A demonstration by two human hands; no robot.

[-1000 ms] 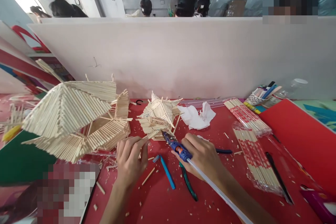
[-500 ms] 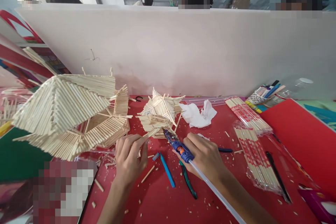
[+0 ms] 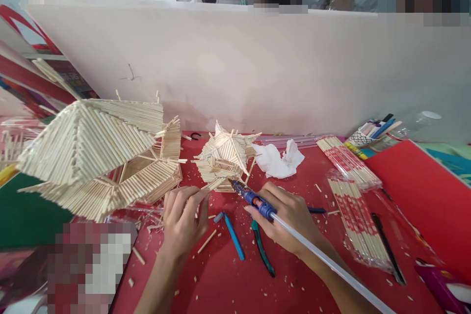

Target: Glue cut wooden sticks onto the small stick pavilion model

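A small pavilion model (image 3: 230,149) built of pale wooden sticks stands on the red table, with a pointed upper roof and a lower roof. My left hand (image 3: 186,213) has its fingers curled, the tips pinching the near left corner of the lower roof; the contact is partly hidden. My right hand (image 3: 289,211) is closed around a blue hot glue gun (image 3: 255,201). Its dark nozzle points at the front of the lower roof, very close to the sticks. Out of the gun's rear runs a long translucent glue stick (image 3: 324,260) above my right forearm.
A larger stick model (image 3: 91,147) fills the left. Between my arms lie a blue pen (image 3: 234,236) and green-handled pliers (image 3: 262,250). Crumpled tissue (image 3: 279,159), wrapped stick bundles (image 3: 358,221), a black cutter (image 3: 389,249) and a red board (image 3: 419,196) are to the right. A white panel (image 3: 235,64) stands behind.
The view has shifted slightly. The rear end of the glue stick has swung to the right, and the glue gun lies a little flatter. My left hand keeps nearly the same place.
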